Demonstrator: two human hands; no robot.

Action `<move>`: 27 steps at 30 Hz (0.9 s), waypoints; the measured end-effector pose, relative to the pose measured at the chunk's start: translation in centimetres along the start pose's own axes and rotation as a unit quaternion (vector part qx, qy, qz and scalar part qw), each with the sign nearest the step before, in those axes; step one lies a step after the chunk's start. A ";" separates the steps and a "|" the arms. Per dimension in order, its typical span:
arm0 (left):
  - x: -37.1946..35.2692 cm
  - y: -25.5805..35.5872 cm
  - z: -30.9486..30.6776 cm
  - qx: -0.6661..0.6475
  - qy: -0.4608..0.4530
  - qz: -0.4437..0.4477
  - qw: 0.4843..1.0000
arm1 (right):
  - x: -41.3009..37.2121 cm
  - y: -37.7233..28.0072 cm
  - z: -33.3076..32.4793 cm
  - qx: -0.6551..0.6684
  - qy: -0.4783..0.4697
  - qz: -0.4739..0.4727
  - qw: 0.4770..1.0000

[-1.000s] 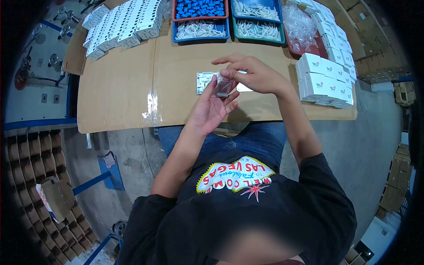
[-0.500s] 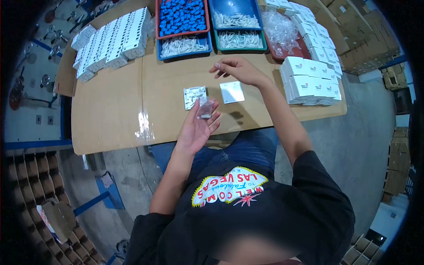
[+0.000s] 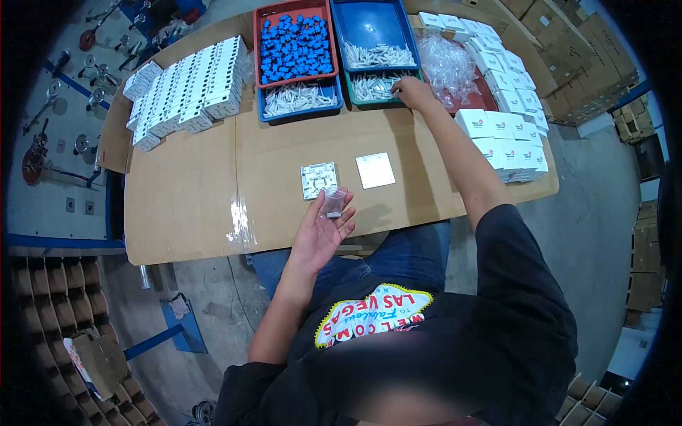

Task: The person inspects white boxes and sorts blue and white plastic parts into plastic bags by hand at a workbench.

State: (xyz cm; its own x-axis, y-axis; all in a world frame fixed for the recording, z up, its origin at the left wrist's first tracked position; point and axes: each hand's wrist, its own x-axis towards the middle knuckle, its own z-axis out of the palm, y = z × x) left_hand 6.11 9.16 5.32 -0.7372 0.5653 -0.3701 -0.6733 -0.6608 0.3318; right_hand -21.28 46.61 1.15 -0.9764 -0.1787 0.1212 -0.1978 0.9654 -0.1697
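Note:
My left hand (image 3: 320,238), palm up, holds a small clear plastic bag (image 3: 332,202) between thumb and fingers, with a small pale piece inside at its bottom. Just beyond it on the cardboard lies a white square frame (image 3: 318,179) with its detailed inner side up. To the right of that rests a plain white square plate (image 3: 375,171), apart from the hand. My right hand (image 3: 413,92) reaches to the green tray (image 3: 376,102), its fingers bent together over the white plastic pieces (image 3: 372,86). What its fingertips grip, if anything, is too small to make out.
A red tray (image 3: 257,42) of blue parts overlaps a blue tray (image 3: 302,112) of white pieces. Another blue tray (image 3: 373,21) stands above the green one. Crumpled clear bags (image 3: 447,67) fill a red tray. White units (image 3: 188,89) stack left, white boxes (image 3: 501,138) right.
My right hand has moved away from above the white plate, forward and right to the green tray. My left hand keeps the plastic bag near the frame. The whole view has shifted slightly.

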 end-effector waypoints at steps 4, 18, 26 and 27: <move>-0.1 0.1 0.0 0.011 0.013 0.007 1.000 | 1.3 0.6 0.8 0.000 -0.048 0.034 0.998; -0.1 1.5 0.4 -0.042 -0.020 0.030 0.998 | -9.1 -14.6 -4.5 0.546 0.040 0.008 0.837; 0.3 1.4 0.7 -0.024 -0.032 0.021 0.999 | -15.1 -22.8 -9.2 0.522 -0.059 -0.143 0.839; 0.2 1.3 0.8 -0.029 -0.034 0.019 0.999 | -15.1 -23.0 -9.6 0.494 -0.073 -0.160 0.852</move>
State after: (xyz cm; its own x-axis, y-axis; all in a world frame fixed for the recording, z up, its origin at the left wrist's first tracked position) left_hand 5.02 8.80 6.37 -0.7653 0.5704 -0.2983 -0.6422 -0.7084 0.2930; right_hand -1.13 28.94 12.58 -0.8451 -0.4938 0.2049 -0.3615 0.2456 -0.8994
